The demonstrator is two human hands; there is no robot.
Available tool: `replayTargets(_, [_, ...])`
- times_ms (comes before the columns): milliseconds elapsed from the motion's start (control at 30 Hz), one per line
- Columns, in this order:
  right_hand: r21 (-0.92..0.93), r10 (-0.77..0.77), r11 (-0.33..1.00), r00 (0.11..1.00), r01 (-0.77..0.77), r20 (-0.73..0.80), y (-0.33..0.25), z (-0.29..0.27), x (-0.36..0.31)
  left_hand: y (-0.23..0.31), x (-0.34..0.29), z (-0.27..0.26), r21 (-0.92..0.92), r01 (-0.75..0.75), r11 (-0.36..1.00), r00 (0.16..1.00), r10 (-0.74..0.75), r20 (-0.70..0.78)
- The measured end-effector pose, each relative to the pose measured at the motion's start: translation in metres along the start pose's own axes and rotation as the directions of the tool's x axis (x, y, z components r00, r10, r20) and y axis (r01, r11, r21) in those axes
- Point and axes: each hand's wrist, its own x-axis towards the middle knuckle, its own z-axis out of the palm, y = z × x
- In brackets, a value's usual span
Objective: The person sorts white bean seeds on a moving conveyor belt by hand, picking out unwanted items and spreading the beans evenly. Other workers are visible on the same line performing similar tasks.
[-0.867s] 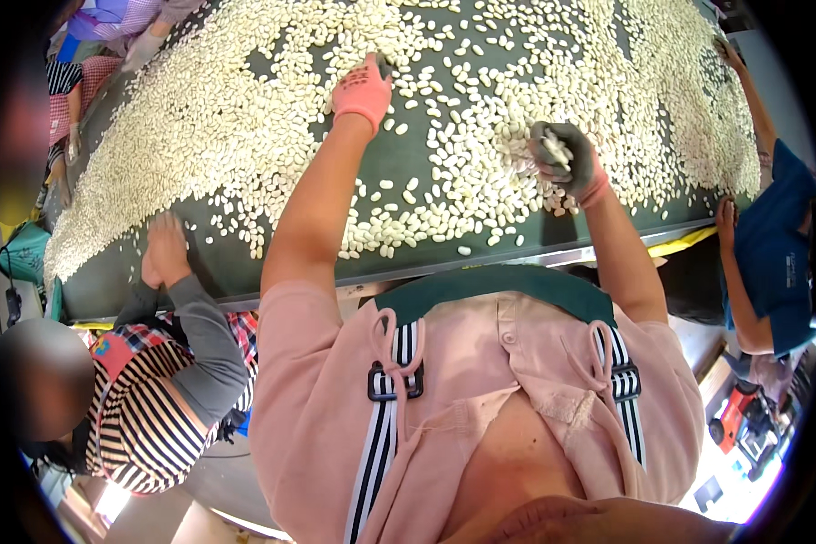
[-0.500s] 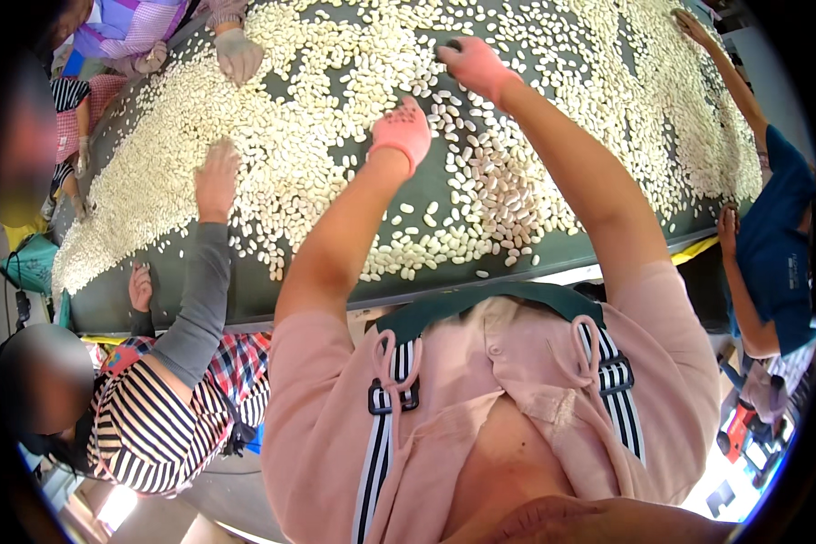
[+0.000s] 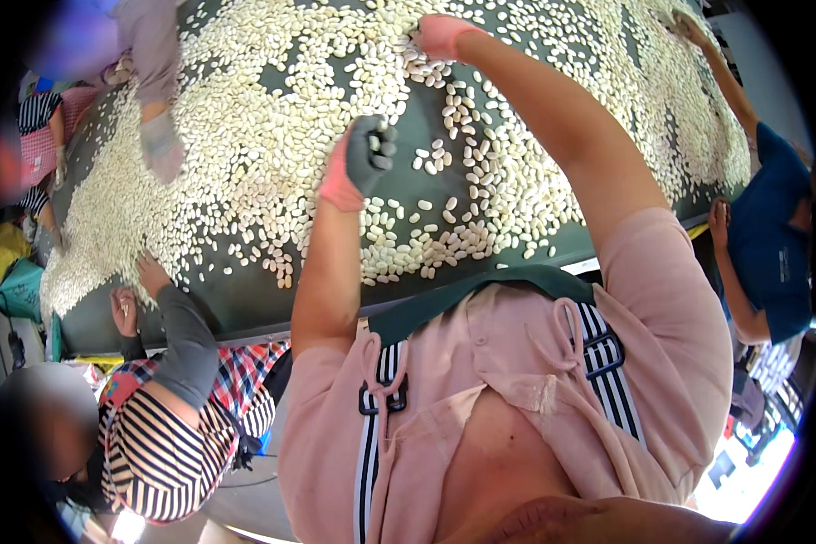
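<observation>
Left hand [image 3: 361,163], gloved, hovered over dark green sorting table [image 3: 245,308], fingers curled shut, grip content not visible | right hand [image 3: 440,36] reached far into white beans [image 3: 245,154], finger state could not be told | sorting judged far from finished: beans covered most of table, few bare patches.

pale beans [image 3: 272,136] lie spread across the sorting belt [image 3: 245,308] around both gloved hands, the left hand [image 3: 364,159] nearer the body, the right hand [image 3: 440,34] beyond it, a neighbour's hand [image 3: 151,275] to the left.
</observation>
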Motion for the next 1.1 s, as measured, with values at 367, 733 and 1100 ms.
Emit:
replayTargets(367, [0.713,-0.252,-0.521,0.883,-0.469,0.396,-0.026,0.062,-0.229,-0.049,-0.058,0.089,0.703,-0.649,0.291,0.56,0.808,0.183])
replayTargets(733, [0.806,0.115,-0.572,0.959,-0.15,0.26,-0.003,0.039,-0.398,0.105,-0.04,-0.093,0.882,0.377,-0.283,0.43,0.897,0.104])
replayTargets(1100, [0.646,0.657,-0.712,0.587,0.276,0.473,0.03,0.185,-0.684,-0.056,-0.027,0.031,0.412,-0.093,-0.906,0.946,0.049,0.32])
